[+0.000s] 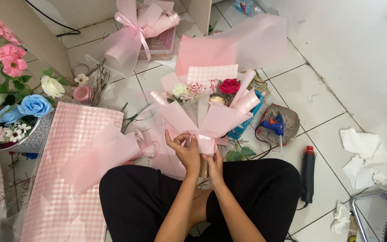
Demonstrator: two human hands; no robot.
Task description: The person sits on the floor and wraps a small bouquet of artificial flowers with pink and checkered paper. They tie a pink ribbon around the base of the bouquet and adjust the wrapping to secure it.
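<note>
Two hands, left hand [183, 150] and right hand [214, 166], are clenched on the bouquet [207, 114] ribbon [205, 143], which could be loosened if grip slackens.

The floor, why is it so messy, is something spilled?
Nothing spilled. Crumpled white tissue paper lies loose on the white tiled floor, and green leaf scraps sit beside the pink-wrapped flower bouquet both hands hold.

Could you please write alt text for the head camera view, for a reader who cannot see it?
Seated on a tiled floor, a person's left hand and right hand hold a pink ribbon around a pink-wrapped bouquet. A blue glue gun lies to the right, checked pink paper to the left.
</note>
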